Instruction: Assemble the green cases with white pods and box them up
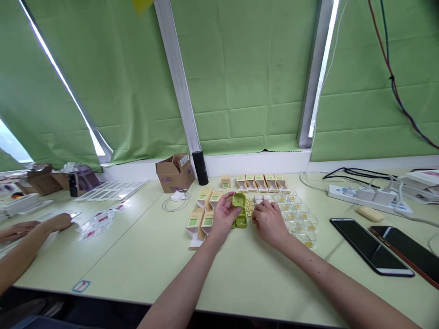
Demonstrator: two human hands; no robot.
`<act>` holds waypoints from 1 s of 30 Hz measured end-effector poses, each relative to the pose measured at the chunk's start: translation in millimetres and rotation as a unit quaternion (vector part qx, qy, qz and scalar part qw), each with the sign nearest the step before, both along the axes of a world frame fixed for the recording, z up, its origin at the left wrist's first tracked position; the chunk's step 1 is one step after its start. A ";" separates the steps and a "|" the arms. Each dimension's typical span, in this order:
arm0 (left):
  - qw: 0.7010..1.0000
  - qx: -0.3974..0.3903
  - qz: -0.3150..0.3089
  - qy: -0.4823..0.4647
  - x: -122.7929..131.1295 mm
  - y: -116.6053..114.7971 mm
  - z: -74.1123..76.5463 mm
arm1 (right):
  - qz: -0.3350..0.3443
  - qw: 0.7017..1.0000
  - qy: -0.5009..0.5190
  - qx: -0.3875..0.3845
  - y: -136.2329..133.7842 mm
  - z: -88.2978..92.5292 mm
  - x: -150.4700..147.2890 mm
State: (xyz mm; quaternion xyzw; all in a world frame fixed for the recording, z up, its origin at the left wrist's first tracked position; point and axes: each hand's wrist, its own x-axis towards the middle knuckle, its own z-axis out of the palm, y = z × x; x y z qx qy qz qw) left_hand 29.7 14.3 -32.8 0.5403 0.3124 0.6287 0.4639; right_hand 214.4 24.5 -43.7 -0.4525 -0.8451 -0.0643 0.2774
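Observation:
My left hand (222,214) grips a small green square case (239,199), its hollow side turned toward me. Just below it, more green cases (241,222) sit on the table. My right hand (269,220) has its fingers curled together at the small white pieces (259,198); whatever is between the fingertips is hidden. Between the hands lie several small yellowish square pieces (249,208). Clear plastic cups (297,214) with yellow bits inside stand in rows to the right of my right hand. Open cream cartons with green windows (194,224) are left of my left hand.
A row of cream cartons (261,183) stands behind. Farther back are a cardboard box (174,173) and black cylinder (200,168). Phones (370,246) and a power strip (368,197) lie right. At left, another person's hands (56,222) work near clear packets (98,224).

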 end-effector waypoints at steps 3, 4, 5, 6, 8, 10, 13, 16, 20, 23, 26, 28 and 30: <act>1.000 0.004 0.005 -0.007 0.0 -0.1 1.1 | 0.021 0.984 0.140 -0.107 -4.7 6.7 6.7; 1.000 0.006 0.008 -0.006 0.0 0.2 1.0 | 0.038 0.966 0.201 -0.159 -4.6 7.3 9.2; 1.000 0.007 0.011 -0.004 0.0 0.7 0.6 | 0.061 0.938 0.268 -0.212 -3.6 6.8 11.5; 1.000 0.008 0.015 -0.002 0.0 1.3 0.0 | 0.088 0.903 0.332 -0.260 -1.9 5.4 13.4; 1.000 0.009 0.019 0.003 0.1 2.8 -1.8 | 0.130 0.825 0.440 -0.329 1.8 0.7 15.8; 1.000 0.011 0.021 0.008 0.7 4.4 -3.9 | 0.144 0.765 0.510 -0.366 4.3 -4.3 16.4; 0.999 0.018 0.022 0.015 2.3 6.0 -5.7 | 0.150 0.706 0.576 -0.384 3.3 -7.1 15.9; 0.999 0.024 0.018 0.022 4.5 5.7 -5.5 | 0.156 0.676 0.621 -0.365 -1.3 -2.9 15.6; 0.999 0.025 0.010 0.038 7.1 2.5 -4.2 | 0.167 0.662 0.646 -0.342 -7.9 7.8 16.0; 0.998 0.024 0.005 0.053 8.5 -0.2 -3.9 | 0.174 0.652 0.651 -0.349 -12.1 15.1 17.4; 0.997 0.026 0.004 0.068 9.6 -1.9 -4.3 | 0.182 0.630 0.660 -0.366 -15.4 19.7 19.5; 0.997 0.027 0.005 0.077 10.5 -2.8 -4.6 | 0.190 0.615 0.666 -0.377 -17.2 21.3 20.6; 0.996 0.028 0.007 0.083 11.6 -3.7 -4.5 | 0.193 0.611 0.669 -0.377 -18.8 21.9 21.0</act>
